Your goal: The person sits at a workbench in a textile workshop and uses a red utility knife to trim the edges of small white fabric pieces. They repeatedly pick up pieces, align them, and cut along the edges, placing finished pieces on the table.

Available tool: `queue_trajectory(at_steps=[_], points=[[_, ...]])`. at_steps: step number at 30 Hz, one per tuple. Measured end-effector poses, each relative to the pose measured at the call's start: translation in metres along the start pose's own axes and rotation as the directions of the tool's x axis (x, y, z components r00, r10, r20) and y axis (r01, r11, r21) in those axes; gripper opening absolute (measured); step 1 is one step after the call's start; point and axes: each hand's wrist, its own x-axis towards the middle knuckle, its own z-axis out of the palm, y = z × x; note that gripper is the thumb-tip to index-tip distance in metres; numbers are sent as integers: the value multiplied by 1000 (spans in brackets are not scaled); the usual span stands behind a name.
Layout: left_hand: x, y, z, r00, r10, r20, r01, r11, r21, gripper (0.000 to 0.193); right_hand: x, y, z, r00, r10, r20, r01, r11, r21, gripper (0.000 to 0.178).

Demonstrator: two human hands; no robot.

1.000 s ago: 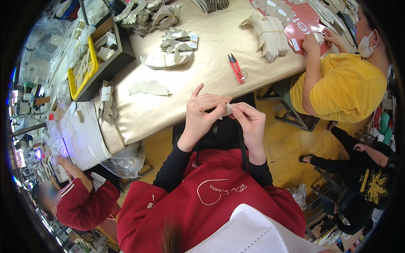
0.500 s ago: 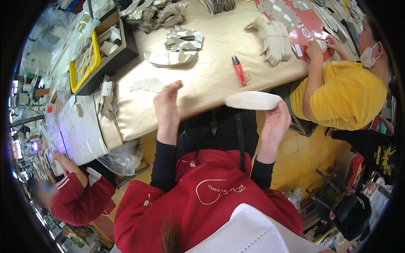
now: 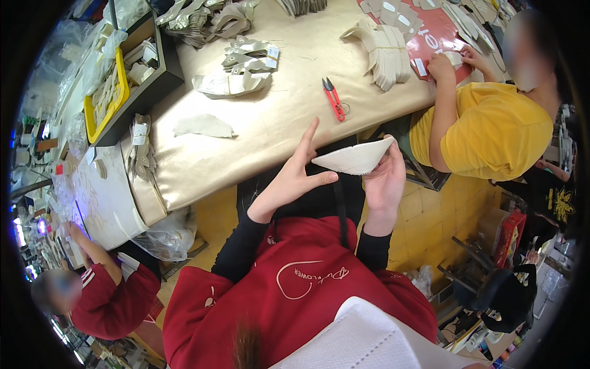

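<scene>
A pale, curved piece of fabric [image 3: 351,160] with a stitched-looking lower edge is held above my lap, just off the table's near edge. Gripping its right end is my right hand [image 3: 386,179], thumb and fingers pinched on it. My left hand [image 3: 294,183] is at the piece's left tip with index finger and thumb spread apart; whether it touches the tip I cannot tell. On the table beyond lies a pair of red-handled thread snips [image 3: 334,101]. A single flat pale piece [image 3: 203,125] rests to the left of them.
Tied bundles of cut pieces [image 3: 232,85] and a larger banded stack [image 3: 386,56] lie on the gold-covered table [image 3: 295,80]. At left stands a dark box [image 3: 165,64] with a yellow tray [image 3: 126,86]. A co-worker in yellow [image 3: 491,126] works at the right, another in red [image 3: 117,295] at the left.
My left hand has moved right to the fabric piece, its fingers spreading. My right hand has come slightly left, and the piece has turned from edge-on to show its broad face.
</scene>
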Motion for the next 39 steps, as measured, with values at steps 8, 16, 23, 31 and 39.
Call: queue_trajectory(at_steps=[8, 16, 23, 31, 39], points=[[-5, -4, -5, 957, -232, -174, 127, 874, -469, 18, 7, 4, -12, 995, -66, -73, 63, 997, -33, 22], [-8, 4, -12, 959, -128, -252, 67, 969, -237, 24, -1, 11, 11, 729, -627, 276, 635, 467, -615, 19], [-12, 8, 0, 974, -60, -220, 29, 989, -142, 22, -10, 18, 42, 612, -364, 702, 783, 155, -602, 20], [-16, 6, -11, 988, -61, -143, 30, 978, -209, 21, -11, 17, 43, 802, -104, 588, 573, 412, -709, 25], [-15, 4, -11, 966, -220, -136, 149, 903, -404, 16, -13, 27, 29, 952, 43, 303, 156, 784, -601, 21]])
